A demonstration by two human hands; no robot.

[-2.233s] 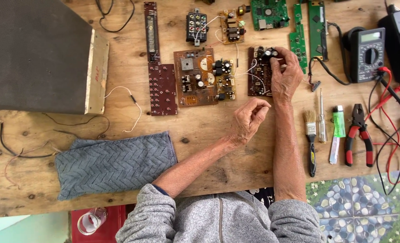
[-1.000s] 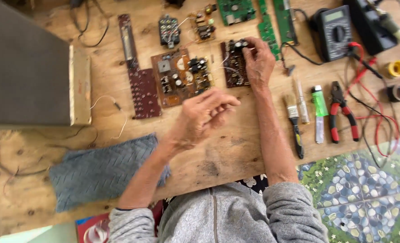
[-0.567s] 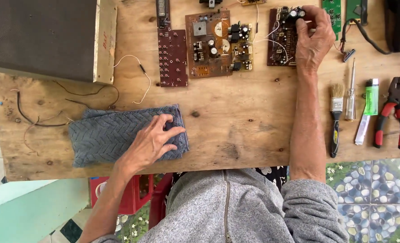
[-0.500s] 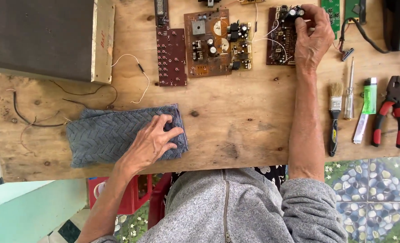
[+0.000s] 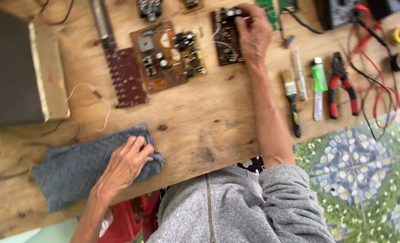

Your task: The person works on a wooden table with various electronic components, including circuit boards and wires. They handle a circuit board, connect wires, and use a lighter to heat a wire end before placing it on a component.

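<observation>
On the worktop (image 5: 209,121) | my left hand (image 5: 125,162), earlier mid-air, is now closing its grip on the grey cloth (image 5: 78,168) at the near edge | my right hand (image 5: 254,31) is still clamping the dark circuit board (image 5: 227,38).

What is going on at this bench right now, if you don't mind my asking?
A person in a grey top leans over a wooden table strewn with electronics. The left hand lies on a grey cloth at the near edge, fingers curled into it. The right hand rests on a dark circuit board farther back. A larger brown circuit board lies between them; a brush, screwdriver and red pliers lie untouched on the right.
</observation>
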